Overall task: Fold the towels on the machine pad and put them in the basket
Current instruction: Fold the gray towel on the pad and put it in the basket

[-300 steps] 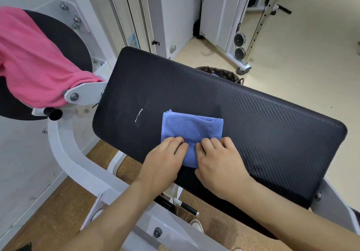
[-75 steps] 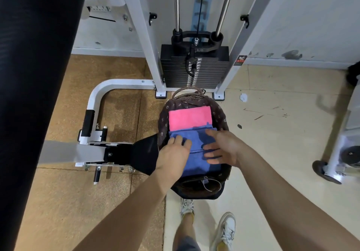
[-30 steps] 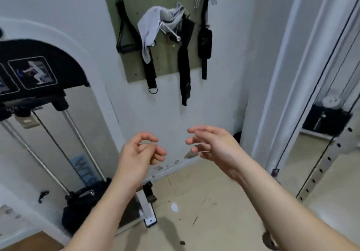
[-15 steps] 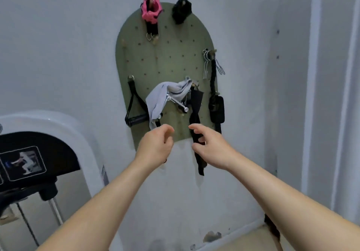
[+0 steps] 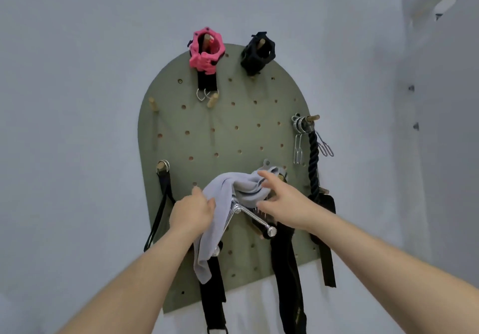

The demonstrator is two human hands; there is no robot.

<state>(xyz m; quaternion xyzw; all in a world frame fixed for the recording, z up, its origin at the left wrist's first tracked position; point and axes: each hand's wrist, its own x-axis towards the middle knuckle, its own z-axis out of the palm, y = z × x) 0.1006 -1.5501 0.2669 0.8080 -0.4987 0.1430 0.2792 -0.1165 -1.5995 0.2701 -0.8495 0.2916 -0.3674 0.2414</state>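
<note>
A grey towel (image 5: 233, 191) hangs crumpled over a chrome handle (image 5: 255, 218) on a green pegboard (image 5: 215, 136) on the wall. My left hand (image 5: 191, 214) grips the towel's left fold where it drops down. My right hand (image 5: 282, 204) reaches the towel's right end with fingers spread, index finger on top and thumb below, touching the cloth. The machine pad and the basket are out of view.
On the pegboard hang black straps (image 5: 287, 269), a black rope (image 5: 313, 162), metal clips (image 5: 299, 139), a pink collar (image 5: 206, 51) and a black collar (image 5: 258, 52). White wall surrounds the board.
After laying the blue towel in the basket, I turned to the wall. Both hands have risen from below the grey towel onto it, and the left hand has taken hold.
</note>
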